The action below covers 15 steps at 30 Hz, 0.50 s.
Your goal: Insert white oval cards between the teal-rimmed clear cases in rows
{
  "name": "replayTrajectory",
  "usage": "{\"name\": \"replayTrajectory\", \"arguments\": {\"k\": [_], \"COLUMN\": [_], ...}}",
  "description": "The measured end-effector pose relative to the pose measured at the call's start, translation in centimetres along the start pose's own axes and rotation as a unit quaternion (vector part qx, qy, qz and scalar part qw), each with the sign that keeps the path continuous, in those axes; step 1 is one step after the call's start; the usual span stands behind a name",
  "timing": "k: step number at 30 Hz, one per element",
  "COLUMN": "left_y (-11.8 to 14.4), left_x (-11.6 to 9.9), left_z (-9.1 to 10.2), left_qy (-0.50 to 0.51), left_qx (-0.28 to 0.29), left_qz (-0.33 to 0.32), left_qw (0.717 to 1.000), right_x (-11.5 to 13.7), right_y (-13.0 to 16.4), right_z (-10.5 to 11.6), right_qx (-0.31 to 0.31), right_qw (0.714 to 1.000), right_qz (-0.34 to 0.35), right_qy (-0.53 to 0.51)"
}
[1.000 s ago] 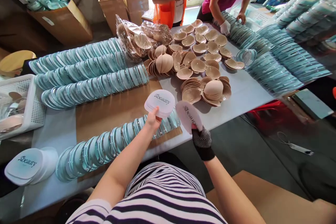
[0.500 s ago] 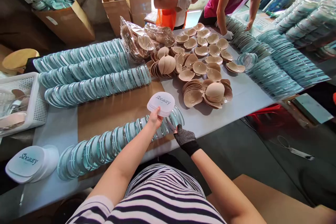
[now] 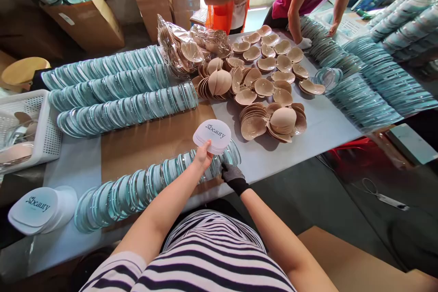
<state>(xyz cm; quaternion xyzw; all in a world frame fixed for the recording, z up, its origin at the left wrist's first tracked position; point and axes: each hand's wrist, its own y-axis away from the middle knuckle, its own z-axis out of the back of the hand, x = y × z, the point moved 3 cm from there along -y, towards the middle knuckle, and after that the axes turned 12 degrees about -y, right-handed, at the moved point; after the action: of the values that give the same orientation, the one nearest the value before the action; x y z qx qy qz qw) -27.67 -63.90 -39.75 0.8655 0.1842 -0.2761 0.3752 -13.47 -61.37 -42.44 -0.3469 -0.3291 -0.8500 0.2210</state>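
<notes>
Left hand (image 3: 204,155) pinches a stack of white cards (image 3: 212,136) just above the near row of clear shells (image 3: 150,182); gloved right hand (image 3: 230,172) closes on that row's end. A nudge could topple it.

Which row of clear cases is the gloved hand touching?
The nearest row, along the table's front edge; the right hand is at its right end. The other rows lie farther back.
</notes>
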Motion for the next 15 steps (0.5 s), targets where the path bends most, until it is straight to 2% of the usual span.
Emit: {"name": "replayTrajectory", "arguments": {"k": [3,6,7,9,11,12,13,15], "left_y": [0.1,0.1,0.1,0.3,1.0,1.4,2.0,3.0], "left_x": [0.1,0.3,0.4,0.6,0.8,0.9,1.0,1.2], "left_z": [-0.1,-0.3,-0.4,-0.5,-0.2,0.0,0.4,1.5], "left_qy": [-0.013,-0.021,-0.022,-0.029,-0.045,-0.055,-0.062,-0.071], "left_qx": [-0.001,-0.003,-0.005,-0.008,-0.005,0.001,0.010,0.017], "left_qz": [-0.028,-0.046,-0.051,-0.063,-0.070,-0.071,-0.072,-0.074], "left_qw": [1.000,0.999,0.998,0.998,0.997,0.996,0.995,0.995], "right_x": [0.0,0.5,0.8,1.6,2.6,3.1,3.6,4.9], "right_y": [0.5,0.8,0.8,0.4,0.0,-0.2,-0.3,-0.2], "right_z": [0.3,1.8,2.8,5.4,8.0,8.8,9.3,8.9], "right_qx": [0.058,0.049,0.018,-0.090,-0.198,-0.232,-0.246,-0.236], "right_qw": [0.990,0.992,0.994,0.992,0.971,0.961,0.954,0.950], "right_qz": [0.001,0.001,0.008,0.053,0.113,0.140,0.164,0.203], "right_qy": [-0.127,-0.120,-0.104,-0.076,-0.072,-0.061,-0.041,0.029]}}
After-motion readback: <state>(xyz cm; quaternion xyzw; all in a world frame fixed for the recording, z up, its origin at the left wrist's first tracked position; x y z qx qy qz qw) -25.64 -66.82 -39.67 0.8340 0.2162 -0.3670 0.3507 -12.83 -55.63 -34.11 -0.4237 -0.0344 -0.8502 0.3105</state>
